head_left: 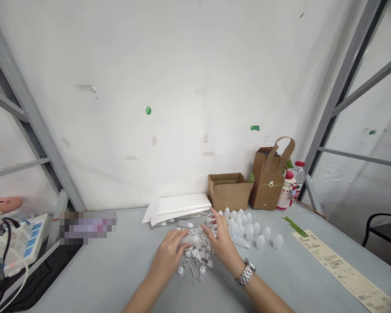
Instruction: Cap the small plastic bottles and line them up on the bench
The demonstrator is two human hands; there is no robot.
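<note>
My left hand point(169, 252) is closed around a small translucent plastic bottle point(190, 239), held sideways above a pile of small white caps with ring loops point(195, 256). My right hand point(220, 239), with a metal watch on its wrist, is over the pile's right side. Its thumb and fingers are apart and I see nothing between them. Just right of it, several translucent white bottles point(260, 241) stand upright in loose rows. One clear tube-like piece point(240, 241) lies among them, partly behind my right hand. Another such piece point(185, 224) lies behind the pile.
White padded envelopes point(179, 206) lie at the back, beside an open cardboard box point(231, 193). A brown paper bag point(267, 187) and drink bottles point(285, 193) stand at the back right. A long paper strip point(342, 269) lies right. A power strip point(34, 239) with cables is left.
</note>
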